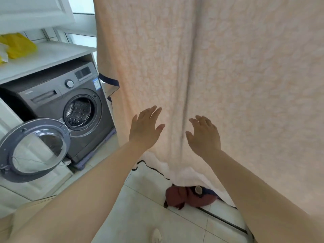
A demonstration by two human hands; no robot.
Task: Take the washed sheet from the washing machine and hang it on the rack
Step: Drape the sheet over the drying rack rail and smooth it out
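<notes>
A peach sheet point(219, 76) is seen hanging, filling the upper right. The left hand point(145, 128) and right hand point(204, 135) are held before it, fingers spread, holding nothing. The washer point(57, 109) stands left, door point(33, 149) open. Its blue label point(96, 83) is too blurred to be read.

Both of the person's forearms are bare from the lower edge of the view up to the wrists, with no sleeve, cuff, watch or band showing on either. The left hand point(145, 128) and the right hand point(203, 135) are bare too, without gloves, and no ring shows on the fingers. Low at the left edge, a strip of light beige clothing point(26, 210) lies beside the left arm.
</notes>
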